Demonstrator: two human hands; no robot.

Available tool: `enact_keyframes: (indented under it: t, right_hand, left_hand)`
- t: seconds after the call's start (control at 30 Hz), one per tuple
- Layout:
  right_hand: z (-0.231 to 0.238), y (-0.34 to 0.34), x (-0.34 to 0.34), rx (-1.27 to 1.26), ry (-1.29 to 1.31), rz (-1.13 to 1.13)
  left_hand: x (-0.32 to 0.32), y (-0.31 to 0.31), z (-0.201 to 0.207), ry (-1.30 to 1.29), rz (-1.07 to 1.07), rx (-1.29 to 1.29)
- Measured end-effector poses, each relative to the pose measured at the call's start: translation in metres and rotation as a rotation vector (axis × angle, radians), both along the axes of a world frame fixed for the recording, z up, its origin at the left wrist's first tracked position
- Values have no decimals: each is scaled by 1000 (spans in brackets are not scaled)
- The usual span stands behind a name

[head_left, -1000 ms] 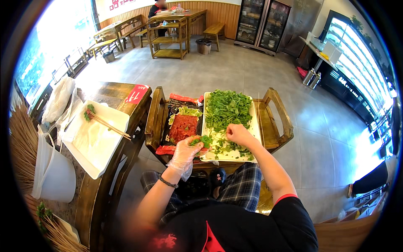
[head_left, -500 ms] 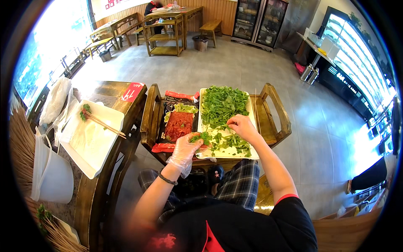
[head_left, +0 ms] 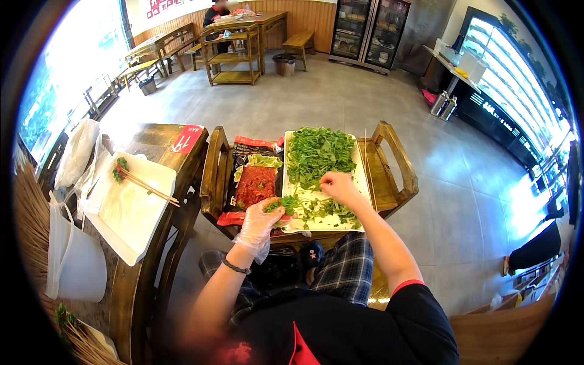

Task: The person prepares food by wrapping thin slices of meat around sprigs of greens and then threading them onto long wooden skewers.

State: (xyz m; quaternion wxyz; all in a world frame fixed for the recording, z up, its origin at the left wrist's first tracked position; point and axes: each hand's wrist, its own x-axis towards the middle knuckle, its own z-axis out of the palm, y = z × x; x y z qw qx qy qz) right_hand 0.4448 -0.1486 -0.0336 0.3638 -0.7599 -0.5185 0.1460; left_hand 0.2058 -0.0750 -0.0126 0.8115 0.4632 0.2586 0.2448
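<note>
My left hand (head_left: 258,224), in a clear plastic glove, pinches a small bunch of green leaves (head_left: 286,204) between thumb and fingers. It is over the near left edge of a white tray (head_left: 299,227). My bare right hand (head_left: 340,187) is closed in a pinch above the tray's middle; what its fingertips hold, if anything, is too small to make out. A heap of leafy greens (head_left: 322,155) fills the tray's far half, with loose leaves (head_left: 328,210) scattered nearer me. Left of it lies red minced or sliced meat (head_left: 255,184) on a dark tray beside pale green leaves (head_left: 263,160).
The trays rest on a wooden stand with raised handles (head_left: 396,164). On the left table (head_left: 161,137), another white tray (head_left: 125,210) holds skewers (head_left: 149,187) with greens at one end. Nearby are a white bucket (head_left: 82,258) and many bare sticks (head_left: 30,225). A person (head_left: 217,13) sits far off.
The view has shifted slightly. My right hand has come a little nearer to me over the tray. My left hand has drawn slightly back, still holding the leaves.
</note>
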Motion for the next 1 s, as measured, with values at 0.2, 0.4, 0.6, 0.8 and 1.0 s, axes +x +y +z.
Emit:
enact_keyframes:
  t: [0.2,0.4,0.6,0.8,1.0]
  right_hand:
    - [1,-7,50,26,48,-238]
    - [-22,8,49,-152,-308,-100]
    - [18,0,46,-28,292,-102]
    - [47,-14,40,-10,579,-34]
    - [50,-18,34,-36,583,65]
  left_hand:
    - [6,1,-8,22,-37,51]
    - [11,-5,-5,15,-33,50]
    - [10,-3,2,22,-18,50]
    - [22,-3,-5,40,-8,85]
    - [25,-5,-3,71,-35,107]
